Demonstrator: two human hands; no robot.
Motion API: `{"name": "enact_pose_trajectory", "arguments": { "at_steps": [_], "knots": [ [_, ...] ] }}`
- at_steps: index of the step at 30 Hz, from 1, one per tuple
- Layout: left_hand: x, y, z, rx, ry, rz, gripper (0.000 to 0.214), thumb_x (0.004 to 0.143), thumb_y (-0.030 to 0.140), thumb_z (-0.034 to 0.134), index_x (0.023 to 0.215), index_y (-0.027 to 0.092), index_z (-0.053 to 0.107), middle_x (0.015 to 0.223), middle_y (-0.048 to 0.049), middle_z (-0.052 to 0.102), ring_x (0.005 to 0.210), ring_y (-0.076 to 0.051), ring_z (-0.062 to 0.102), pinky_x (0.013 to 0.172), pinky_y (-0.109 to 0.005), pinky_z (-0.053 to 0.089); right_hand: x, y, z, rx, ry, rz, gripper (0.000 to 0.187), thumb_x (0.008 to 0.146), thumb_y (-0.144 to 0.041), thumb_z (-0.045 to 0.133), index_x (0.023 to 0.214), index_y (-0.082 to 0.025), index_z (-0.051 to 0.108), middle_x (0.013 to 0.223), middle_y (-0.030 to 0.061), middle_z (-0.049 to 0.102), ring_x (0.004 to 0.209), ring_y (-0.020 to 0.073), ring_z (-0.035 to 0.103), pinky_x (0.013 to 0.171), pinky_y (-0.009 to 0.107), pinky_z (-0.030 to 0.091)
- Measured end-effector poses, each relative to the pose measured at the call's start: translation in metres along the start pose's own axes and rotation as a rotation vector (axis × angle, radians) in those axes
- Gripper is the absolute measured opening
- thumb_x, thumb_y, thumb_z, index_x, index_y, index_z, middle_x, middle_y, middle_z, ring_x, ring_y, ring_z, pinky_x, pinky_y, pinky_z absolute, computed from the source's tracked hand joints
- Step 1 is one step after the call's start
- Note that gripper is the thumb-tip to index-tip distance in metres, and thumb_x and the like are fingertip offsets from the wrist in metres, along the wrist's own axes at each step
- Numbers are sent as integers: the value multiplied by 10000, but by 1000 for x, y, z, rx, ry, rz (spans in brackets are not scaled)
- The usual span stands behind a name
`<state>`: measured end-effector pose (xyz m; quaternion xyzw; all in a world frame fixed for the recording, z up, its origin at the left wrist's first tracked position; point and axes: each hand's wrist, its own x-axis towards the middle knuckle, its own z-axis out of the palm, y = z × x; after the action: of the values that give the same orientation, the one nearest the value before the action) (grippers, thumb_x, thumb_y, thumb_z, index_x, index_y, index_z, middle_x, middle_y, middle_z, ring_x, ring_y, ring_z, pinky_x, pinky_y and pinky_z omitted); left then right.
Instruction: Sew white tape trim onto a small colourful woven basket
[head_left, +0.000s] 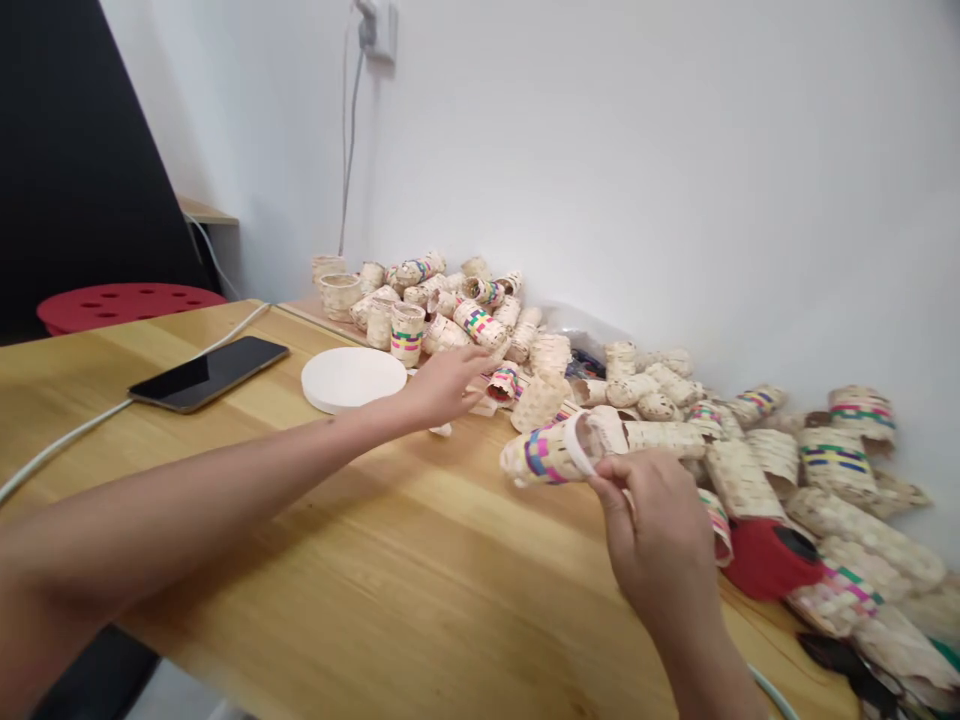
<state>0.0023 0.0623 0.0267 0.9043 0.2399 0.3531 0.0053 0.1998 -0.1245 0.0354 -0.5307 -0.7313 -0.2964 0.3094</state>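
Woven straw basket [546, 455], small, pale and tube-shaped with a pink, blue and green band, is tipped on its side at the front of the pile, over the right part of the light wooden table [360, 590]. The right hand [651, 530] has it by a thin white strip [576, 445] looped over its mouth, thumb and fingertips pinched tight on that strip. Left hand [444, 385] is stretched way out across the table, fingers loose and spread, nothing in it, tips just beside a tiny basket with a pink band [506, 382]; honestly can't tell if it's actually touching. Just left of that hand sits a flat round white disc [351, 378], and further left a black smartphone [210, 372] lies face up with a white cable [67, 440] running by it. Behind all this a big heap of pale woven baskets [450, 305] runs along the white wall [675, 180], and a red spool of thread [761, 560] sits just right of the right hand. Red round stool [124, 303] is off beyond the table's far left edge
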Motion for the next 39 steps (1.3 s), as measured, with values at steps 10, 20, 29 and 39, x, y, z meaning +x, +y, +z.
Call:
{"name": "enact_pose_trajectory", "arguments": {
  "at_steps": [10,20,29,39],
  "knots": [
    [-55,85,-14,-474,133,378,135,925,162,519,938,125,648,967,-97,707,849,-137,654,739,-205,509,5,-22,2,78,-227,-115,247,985,-303,411,795,-201,530,700,26,527,679,191,456,647,318,308],
    [-58,70,2,-741,-109,94,111,882,211,605,846,148,689,805,-25,695,737,-105,619,683,-174,447,0,-26,10,190,-329,-49,210,971,-309,461,811,-204,547,758,17,571,707,169,501,683,308,347],
    [-55,62,7,-816,-68,-17,144,876,232,602,844,136,703,746,-31,660,662,-103,556,605,-186,407,-1,-18,11,446,-170,189,127,941,-202,514,1001,-212,626,911,30,644,863,164,585,743,281,445],
    [-51,59,-3,-827,-191,69,191,917,247,544,839,128,672,760,-23,619,719,-105,546,679,-194,404,-1,-20,16,349,-175,9,95,929,-193,546,901,-197,637,827,30,643,773,172,565,703,316,369]
  ]
}}
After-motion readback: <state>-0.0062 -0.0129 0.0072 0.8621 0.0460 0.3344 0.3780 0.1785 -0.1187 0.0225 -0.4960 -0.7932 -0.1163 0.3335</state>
